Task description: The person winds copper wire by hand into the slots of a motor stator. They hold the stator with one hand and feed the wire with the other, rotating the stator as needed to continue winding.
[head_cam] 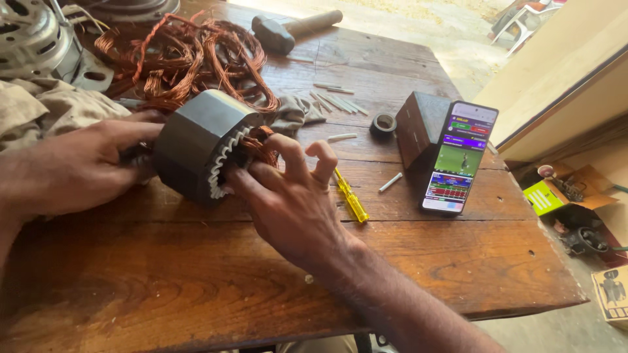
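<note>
Bracing the stator (196, 144) near the tabletop's (405, 261) left edge, the left hand (72, 170) clasps it steady; right hand (288, 196) fingers work its copper (261, 147).

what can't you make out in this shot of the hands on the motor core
- Head view: the far face of the grey motor core is turned away; the left hand covers that side.
- The right hand fingertips hide the copper wire in the slots.
- The screwdriver tip lies under the right hand.
- The silver motor housing is cut off by the top-left edge.
- The phone screen is too small to read.
</note>
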`<state>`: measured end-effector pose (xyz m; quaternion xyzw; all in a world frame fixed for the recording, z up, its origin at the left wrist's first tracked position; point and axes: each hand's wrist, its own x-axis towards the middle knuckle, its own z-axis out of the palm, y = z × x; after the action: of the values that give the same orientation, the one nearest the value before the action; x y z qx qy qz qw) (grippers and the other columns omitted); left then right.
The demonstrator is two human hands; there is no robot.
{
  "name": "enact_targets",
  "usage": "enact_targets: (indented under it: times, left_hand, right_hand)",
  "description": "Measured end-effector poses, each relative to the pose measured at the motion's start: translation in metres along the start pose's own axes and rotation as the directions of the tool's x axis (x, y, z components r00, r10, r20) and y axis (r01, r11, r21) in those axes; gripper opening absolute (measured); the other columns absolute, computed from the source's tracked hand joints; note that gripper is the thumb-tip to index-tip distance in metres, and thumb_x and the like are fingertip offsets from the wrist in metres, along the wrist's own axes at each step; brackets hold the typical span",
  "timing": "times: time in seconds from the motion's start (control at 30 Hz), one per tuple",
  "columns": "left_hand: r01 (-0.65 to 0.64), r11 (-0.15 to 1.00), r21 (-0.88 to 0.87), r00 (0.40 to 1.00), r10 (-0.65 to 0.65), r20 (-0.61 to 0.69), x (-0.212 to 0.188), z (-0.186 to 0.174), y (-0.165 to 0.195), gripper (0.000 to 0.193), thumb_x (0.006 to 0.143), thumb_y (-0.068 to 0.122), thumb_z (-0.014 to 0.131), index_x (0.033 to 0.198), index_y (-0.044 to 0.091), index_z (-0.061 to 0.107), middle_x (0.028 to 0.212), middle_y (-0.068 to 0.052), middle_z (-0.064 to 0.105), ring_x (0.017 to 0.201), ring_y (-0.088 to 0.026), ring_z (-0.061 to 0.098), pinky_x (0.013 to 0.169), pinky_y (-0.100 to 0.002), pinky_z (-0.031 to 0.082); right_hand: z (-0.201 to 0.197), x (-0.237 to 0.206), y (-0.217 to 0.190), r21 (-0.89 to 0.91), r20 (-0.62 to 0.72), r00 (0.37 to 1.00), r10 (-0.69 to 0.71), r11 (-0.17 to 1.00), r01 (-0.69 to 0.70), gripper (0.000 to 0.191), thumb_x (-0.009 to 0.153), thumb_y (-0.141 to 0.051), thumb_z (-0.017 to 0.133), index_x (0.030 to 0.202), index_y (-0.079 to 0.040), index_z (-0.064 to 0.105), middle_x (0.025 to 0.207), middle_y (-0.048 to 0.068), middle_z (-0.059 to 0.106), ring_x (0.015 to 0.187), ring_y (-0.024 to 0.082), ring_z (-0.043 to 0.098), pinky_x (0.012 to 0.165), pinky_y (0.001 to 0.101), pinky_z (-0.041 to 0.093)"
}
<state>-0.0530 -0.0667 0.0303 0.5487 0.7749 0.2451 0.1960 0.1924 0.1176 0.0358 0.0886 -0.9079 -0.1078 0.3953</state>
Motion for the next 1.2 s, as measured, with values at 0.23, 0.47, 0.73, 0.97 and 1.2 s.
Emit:
enact_targets:
  times: [0.23,0.47,0.73,0.97,1.2]
  left_hand:
    - [0.172,0.952,0.254,0.985,-0.165,-0.046,0.001,0.013,-0.014,0.043,0.097,0.017,0.056,0.138,0.026,0.061,0.173,0.002,0.021,0.162,-0.018,0.012,0.129,-0.049,0.021]
    - [0.125,0.955,0.267,0.986,-0.090,-0.140,0.007,0.018,-0.027,0.056,0.095,0.014,0.055,0.151,0.016,0.052,0.142,-0.015,0.052,0.131,-0.029,0.050,0.116,-0.047,0.046]
    - [0.268,0.963,-0.031,0.962,-0.266,0.071,-0.008,-0.011,0.027,0.057,0.097,0.016,0.055,0.153,0.023,0.046,0.129,-0.007,0.065,0.119,-0.020,0.059,0.104,-0.042,0.053]
    - [0.238,0.970,0.049,0.971,-0.238,-0.013,0.004,0.004,0.012,0.048,0.098,0.013,0.058,0.146,0.020,0.059,0.134,-0.006,0.065,0.101,-0.027,0.065,0.088,-0.045,0.066]
    - [-0.097,0.993,0.069,0.976,0.109,-0.188,0.009,0.014,-0.012,0.046,0.096,0.015,0.053,0.141,0.013,0.062,0.134,-0.013,0.068,0.117,-0.026,0.065,0.095,-0.047,0.054]
  right_hand:
    - [-0.007,-0.003,-0.005,0.023,0.080,0.995,0.064,0.998,-0.067,0.025,0.099,-0.015,0.072,0.123,-0.020,0.073,0.105,-0.008,0.072,0.107,0.017,0.047,0.094,0.0465,0.025]
    - [-0.005,0.001,-0.003,0.079,0.090,0.994,0.055,0.995,-0.062,0.025,0.097,-0.017,0.071,0.121,-0.010,0.070,0.106,0.004,0.072,0.097,0.022,0.057,0.083,0.0421,0.047]
    - [-0.011,0.003,-0.001,0.137,0.071,0.996,0.058,0.988,-0.067,0.024,0.097,-0.019,0.072,0.119,-0.010,0.069,0.103,0.005,0.069,0.097,0.025,0.060,0.082,0.0432,0.049]
    - [-0.010,-0.001,0.002,0.129,0.092,0.994,0.052,0.990,-0.064,0.028,0.093,-0.014,0.071,0.121,-0.012,0.069,0.103,0.005,0.068,0.097,0.026,0.060,0.083,0.0429,0.050]
    - [-0.009,0.000,0.002,0.145,0.092,0.995,0.049,0.988,-0.062,0.032,0.093,-0.012,0.069,0.125,-0.016,0.069,0.108,0.006,0.069,0.098,0.026,0.061,0.081,0.0429,0.051]
